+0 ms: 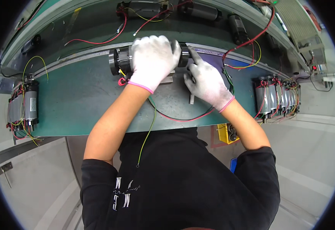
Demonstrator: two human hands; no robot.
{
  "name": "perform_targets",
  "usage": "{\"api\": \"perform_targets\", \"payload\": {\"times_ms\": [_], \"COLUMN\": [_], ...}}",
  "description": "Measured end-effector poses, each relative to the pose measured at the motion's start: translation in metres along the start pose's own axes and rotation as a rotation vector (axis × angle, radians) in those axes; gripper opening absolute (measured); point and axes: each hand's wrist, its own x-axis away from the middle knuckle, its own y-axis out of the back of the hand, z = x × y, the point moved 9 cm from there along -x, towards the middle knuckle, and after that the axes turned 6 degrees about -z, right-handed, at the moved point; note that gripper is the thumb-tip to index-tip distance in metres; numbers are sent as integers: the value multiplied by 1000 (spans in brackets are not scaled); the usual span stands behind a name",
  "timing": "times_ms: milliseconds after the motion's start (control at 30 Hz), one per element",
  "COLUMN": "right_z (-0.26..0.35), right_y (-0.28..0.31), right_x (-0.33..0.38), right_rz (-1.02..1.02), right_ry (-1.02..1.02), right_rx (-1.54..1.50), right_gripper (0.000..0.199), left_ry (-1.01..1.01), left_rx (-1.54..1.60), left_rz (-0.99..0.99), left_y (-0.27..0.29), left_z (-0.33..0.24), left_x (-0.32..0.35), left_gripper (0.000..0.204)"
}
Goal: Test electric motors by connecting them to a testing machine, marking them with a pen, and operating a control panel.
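Observation:
On the green bench top (79,96) lies a cylindrical electric motor (123,59) with black ends, lengthwise from left to right. My left hand (154,57), in a white glove with a pink cuff, is wrapped over its middle from above. With its index finger stretched out, my right hand (207,80), gloved alike, touches the motor's black right end. Its other fingers are curled, and a short grey rod (191,99) sticks out below them. A grey metal block (167,79) shows under the motor. A green-yellow wire (152,122) hangs over the bench's front edge.
Motors with wires stand grouped at the left (30,103) and right (267,97) ends of the bench. Beyond a metal rail (83,53), more motors (202,12) lie on a green surface. A red cable (257,37) hangs at right. A yellow bin (224,134) sits below the front edge.

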Motion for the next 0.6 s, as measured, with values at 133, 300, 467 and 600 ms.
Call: {"api": "perform_targets", "payload": {"times_ms": [133,300,467,600], "right_z": [0,-24,-58,-70], "right_y": [7,103,198,187], "right_x": [-3,-58,-92,-100], "right_rz": [167,38,-636,-580], "right_ry": [-41,25,123,48], "right_rx": [13,-66,352,497], "right_gripper": [18,26,64,74], "left_ry": [7,-27,-43,-37], "left_rx": [30,117,70,59], "left_rz": [-2,-84,-116,-116], "left_y": [0,3,6,7], "left_z": [2,1,-1,-1], "left_x": [1,2,4,4], "left_gripper": [51,49,44,45]}}
